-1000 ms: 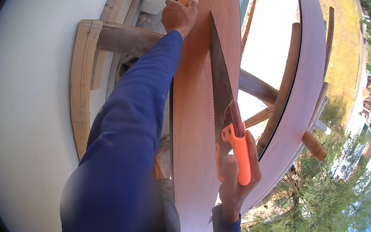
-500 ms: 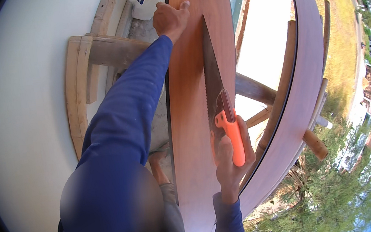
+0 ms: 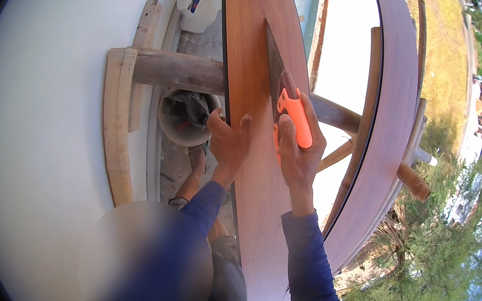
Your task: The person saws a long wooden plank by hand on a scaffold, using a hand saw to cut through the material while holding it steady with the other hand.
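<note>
My right hand (image 3: 302,161) grips the orange handle (image 3: 298,125) of a handsaw, its dark blade (image 3: 273,50) lying along a cut in a long reddish-brown plank (image 3: 247,53). My left hand (image 3: 228,146) is on the plank's left edge, level with the saw handle, thumb on the face and fingers bent at the edge. The plank runs lengthwise beneath both hands, with a dark strip along its left side. Much of the blade is hidden behind the handle.
At left are a white wall (image 3: 30,146), timber supports (image 3: 117,99), a crossbeam (image 3: 177,68), a bucket (image 3: 181,130) and a white jug (image 3: 195,21). A curved plank (image 3: 397,71) rests on poles at right; grass (image 3: 440,54) and trees (image 3: 411,262) lie beyond.
My left hand has slid down the plank toward me from near its far end. My right hand and saw handle have moved forward along the cut, away from me.
</note>
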A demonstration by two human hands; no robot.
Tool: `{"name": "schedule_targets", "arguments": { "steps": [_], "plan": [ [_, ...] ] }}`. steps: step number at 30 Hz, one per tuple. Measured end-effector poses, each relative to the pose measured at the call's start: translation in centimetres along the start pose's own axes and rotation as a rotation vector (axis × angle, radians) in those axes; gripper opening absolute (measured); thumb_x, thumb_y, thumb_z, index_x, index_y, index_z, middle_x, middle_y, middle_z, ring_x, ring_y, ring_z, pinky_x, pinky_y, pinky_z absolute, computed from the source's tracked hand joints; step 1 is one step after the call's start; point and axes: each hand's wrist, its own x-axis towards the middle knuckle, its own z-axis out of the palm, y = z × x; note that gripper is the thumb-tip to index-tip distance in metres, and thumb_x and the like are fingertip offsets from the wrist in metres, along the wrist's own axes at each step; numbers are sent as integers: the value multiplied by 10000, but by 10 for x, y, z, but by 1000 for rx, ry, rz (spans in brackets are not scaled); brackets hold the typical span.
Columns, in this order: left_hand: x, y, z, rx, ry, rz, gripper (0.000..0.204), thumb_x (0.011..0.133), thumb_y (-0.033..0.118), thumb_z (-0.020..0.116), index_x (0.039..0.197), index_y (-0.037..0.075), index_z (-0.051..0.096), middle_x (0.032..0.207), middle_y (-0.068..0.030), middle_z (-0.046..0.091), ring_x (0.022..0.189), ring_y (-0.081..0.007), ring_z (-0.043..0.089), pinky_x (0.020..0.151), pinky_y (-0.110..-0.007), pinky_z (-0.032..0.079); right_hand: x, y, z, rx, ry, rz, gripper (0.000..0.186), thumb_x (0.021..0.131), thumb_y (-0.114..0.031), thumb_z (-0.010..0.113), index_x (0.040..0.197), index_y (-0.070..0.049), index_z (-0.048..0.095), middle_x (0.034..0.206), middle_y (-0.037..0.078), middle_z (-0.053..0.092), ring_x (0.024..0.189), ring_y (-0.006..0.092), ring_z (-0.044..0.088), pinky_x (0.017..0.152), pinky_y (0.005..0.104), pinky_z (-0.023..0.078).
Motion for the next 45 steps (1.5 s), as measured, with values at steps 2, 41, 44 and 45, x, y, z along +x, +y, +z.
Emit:
{"name": "schedule_targets", "arguments": {
  "steps": [2, 41, 44, 45],
  "plan": [
    [-21, -11, 0, -184, -116, -181, 491, 911, 344, 743, 1184, -27, 573, 1064, -211, 695, 961, -365, 693, 858, -462, 512, 6, -6, -4, -27, -32, 41, 500, 988, -118, 642, 1459, 10, 530, 1179, 131, 698, 1059, 191, 671, 949, 329, 522],
    [-37, 48, -20, 428, -475, 694, 556, 936, 406, 691, 1191, -85, 634, 1128, -221, 709, 1022, -331, 699, 926, -409, 529, -297, -195, -142, 277, 648, -265, 277, 923, -338, 665, 1057, -98, 633, 975, 132, 703, 883, 362, 686, 733, 482, 532],
    [-75, 48, -25, 465, -536, 714, 556, 941, 408, 681, 1199, -82, 629, 1136, -220, 704, 1027, -331, 696, 930, -409, 527, -311, -186, -149, 236, 740, -365, 322, 932, -347, 663, 1143, -105, 640, 1051, 129, 716, 927, 367, 688, 777, 479, 541],
    [-89, 47, -26, 472, -557, 718, 556, 942, 409, 677, 1202, -81, 628, 1139, -219, 703, 1029, -330, 695, 931, -409, 527, -316, -183, -153, 208, 758, -408, 339, 936, -351, 661, 1170, -107, 642, 1081, 129, 720, 941, 370, 689, 789, 477, 543]
  ]
}}
